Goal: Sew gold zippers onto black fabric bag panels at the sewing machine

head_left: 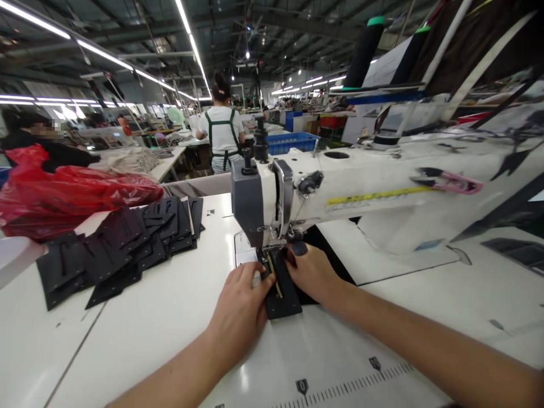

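A black panel (289,305) with a gold-toothed zipper (278,289) lies under the presser foot area of a white sewing machine (369,175). My left hand (244,300) grips the panel's left edge, thumb on the zipper side and fingers bent near the foot. On the other side, my right hand (312,275) is closed at the panel's right edge, close to the needle; its fingertips are partly hidden by the machine head. Under my right hand a larger black piece of material (329,255) spreads on the table.
Overlapping black slotted panels (110,243) lie at the left, beside a red plastic bag (72,192). Pink-handled snippers (453,181) rest on the machine arm above a yellow tape measure (382,196). Thread cones (365,54) stand at upper right. A person (221,127) stands ahead.
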`<action>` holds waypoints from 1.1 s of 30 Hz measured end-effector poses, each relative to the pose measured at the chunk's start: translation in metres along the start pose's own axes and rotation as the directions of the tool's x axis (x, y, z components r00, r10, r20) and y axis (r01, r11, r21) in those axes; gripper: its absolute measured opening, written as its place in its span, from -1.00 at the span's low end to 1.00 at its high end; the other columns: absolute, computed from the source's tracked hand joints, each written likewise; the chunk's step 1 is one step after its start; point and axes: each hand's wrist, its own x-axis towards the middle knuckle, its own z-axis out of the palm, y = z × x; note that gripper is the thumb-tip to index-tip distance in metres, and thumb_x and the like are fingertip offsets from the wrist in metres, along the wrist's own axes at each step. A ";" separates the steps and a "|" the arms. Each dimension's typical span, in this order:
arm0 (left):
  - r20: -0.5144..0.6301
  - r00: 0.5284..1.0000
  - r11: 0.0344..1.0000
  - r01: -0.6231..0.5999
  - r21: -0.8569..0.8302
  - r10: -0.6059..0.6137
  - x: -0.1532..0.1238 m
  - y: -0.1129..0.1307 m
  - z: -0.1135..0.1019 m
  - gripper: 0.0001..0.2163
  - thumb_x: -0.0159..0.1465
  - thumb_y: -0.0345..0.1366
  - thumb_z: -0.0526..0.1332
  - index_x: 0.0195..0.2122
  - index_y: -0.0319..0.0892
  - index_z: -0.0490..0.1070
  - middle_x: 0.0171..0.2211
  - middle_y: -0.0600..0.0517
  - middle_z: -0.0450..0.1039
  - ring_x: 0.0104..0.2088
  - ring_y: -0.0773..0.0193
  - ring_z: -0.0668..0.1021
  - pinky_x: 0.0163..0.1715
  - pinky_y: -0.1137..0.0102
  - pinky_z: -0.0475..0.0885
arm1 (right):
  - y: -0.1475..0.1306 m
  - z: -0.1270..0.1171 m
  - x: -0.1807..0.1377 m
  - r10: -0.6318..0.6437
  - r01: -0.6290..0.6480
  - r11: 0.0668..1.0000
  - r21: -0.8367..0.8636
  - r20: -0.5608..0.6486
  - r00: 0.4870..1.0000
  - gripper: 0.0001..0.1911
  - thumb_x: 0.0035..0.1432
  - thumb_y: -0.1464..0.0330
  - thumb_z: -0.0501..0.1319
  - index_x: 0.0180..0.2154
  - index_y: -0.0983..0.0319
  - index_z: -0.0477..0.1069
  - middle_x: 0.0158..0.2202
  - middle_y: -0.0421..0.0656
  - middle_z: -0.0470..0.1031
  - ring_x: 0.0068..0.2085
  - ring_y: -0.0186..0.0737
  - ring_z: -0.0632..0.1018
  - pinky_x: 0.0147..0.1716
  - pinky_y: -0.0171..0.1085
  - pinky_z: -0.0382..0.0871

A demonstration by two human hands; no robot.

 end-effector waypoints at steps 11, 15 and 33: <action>-0.119 0.946 0.950 -0.285 0.125 0.300 -0.015 0.012 -0.001 -0.70 0.32 -0.49 -0.12 -0.16 -0.34 0.40 -0.18 -0.15 0.49 -0.16 0.17 0.54 -0.15 0.27 0.50 | -0.010 -0.009 -0.073 -0.476 0.508 0.846 0.165 -0.197 0.857 -0.69 0.19 0.52 0.00 -0.08 0.34 0.41 -0.10 0.00 0.48 -0.03 -0.11 0.45 0.00 -0.12 0.34; -0.166 0.938 0.947 -0.279 0.160 0.304 -0.014 0.010 0.009 -0.71 0.34 -0.47 -0.12 -0.19 -0.35 0.40 -0.21 -0.15 0.49 -0.18 0.17 0.54 -0.16 0.26 0.50 | -0.008 -0.003 -0.069 -0.476 0.518 0.841 0.157 -0.241 0.846 -0.68 0.19 0.52 -0.01 -0.09 0.34 0.41 -0.12 -0.01 0.49 -0.05 -0.10 0.46 0.00 -0.11 0.34; -0.101 0.957 0.961 -0.264 0.078 0.271 0.010 -0.017 0.010 -0.74 0.34 -0.43 -0.10 -0.18 -0.28 0.38 -0.23 -0.13 0.46 -0.22 0.18 0.53 -0.18 0.25 0.48 | -0.001 0.004 -0.040 -0.420 0.449 0.855 0.259 -0.160 0.893 -0.80 0.12 0.52 0.03 -0.32 0.31 0.42 -0.22 -0.04 0.50 -0.09 -0.12 0.45 0.05 -0.15 0.25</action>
